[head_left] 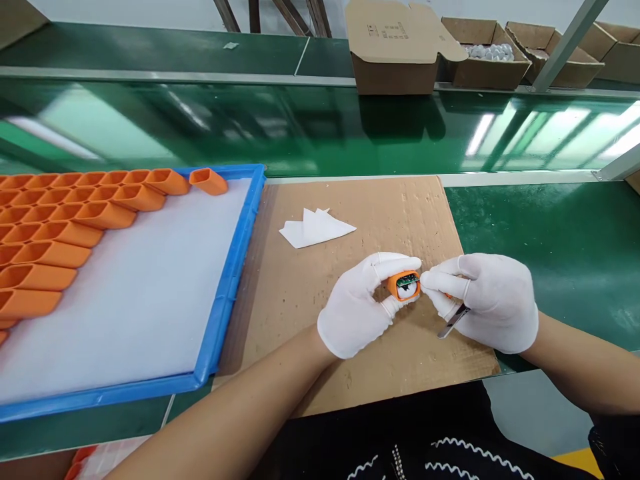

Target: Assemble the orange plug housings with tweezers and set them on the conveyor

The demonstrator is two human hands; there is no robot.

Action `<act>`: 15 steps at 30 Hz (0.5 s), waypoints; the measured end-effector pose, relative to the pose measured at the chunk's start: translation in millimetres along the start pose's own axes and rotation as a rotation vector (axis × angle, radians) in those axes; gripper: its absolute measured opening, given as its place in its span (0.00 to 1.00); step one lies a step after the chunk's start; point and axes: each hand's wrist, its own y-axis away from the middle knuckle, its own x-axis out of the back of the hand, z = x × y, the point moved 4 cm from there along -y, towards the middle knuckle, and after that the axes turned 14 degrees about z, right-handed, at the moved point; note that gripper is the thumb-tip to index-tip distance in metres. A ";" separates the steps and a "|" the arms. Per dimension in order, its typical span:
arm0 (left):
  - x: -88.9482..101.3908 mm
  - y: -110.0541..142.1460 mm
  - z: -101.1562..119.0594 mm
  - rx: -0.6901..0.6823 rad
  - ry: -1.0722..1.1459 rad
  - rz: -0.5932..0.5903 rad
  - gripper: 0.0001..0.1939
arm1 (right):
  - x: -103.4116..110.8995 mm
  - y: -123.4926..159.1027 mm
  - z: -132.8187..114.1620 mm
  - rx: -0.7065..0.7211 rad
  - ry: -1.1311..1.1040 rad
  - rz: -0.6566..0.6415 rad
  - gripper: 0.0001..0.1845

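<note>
In the head view my left hand (361, 303), in a white glove, grips a small orange plastic housing (391, 285) between thumb and fingers. Its open end faces up and shows a green circuit board (407, 281) and a round white part with a dark mark. My right hand (484, 301), also gloved, is closed with its fingertips pinched at the housing's right rim. The metal end of a pair of tweezers (454, 321) sticks out below these fingers; the tips are hidden. A small bit of orange shows between the right fingers, too covered to make out.
Under my hands lies a cardboard sheet (320, 333) with folded white paper (316, 228) on it. At left, a blue-rimmed tray (235, 280) holds rows of orange housings (65, 233). Cardboard boxes (395, 73) stand on the back shelf, one containing clear pieces (493, 53).
</note>
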 end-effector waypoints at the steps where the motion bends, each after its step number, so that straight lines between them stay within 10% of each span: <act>1: -0.1 0.1 0.4 -0.009 0.000 0.000 0.17 | 0.5 -0.8 -0.3 -0.004 -0.011 -0.012 0.16; 10: -1.3 0.5 2.8 -0.048 -0.036 0.002 0.17 | -3.8 1.8 2.5 -0.027 -0.105 -0.135 0.15; 15: -1.1 1.0 5.1 -0.068 -0.001 0.029 0.17 | 3.7 2.8 -0.5 0.083 -0.047 0.044 0.14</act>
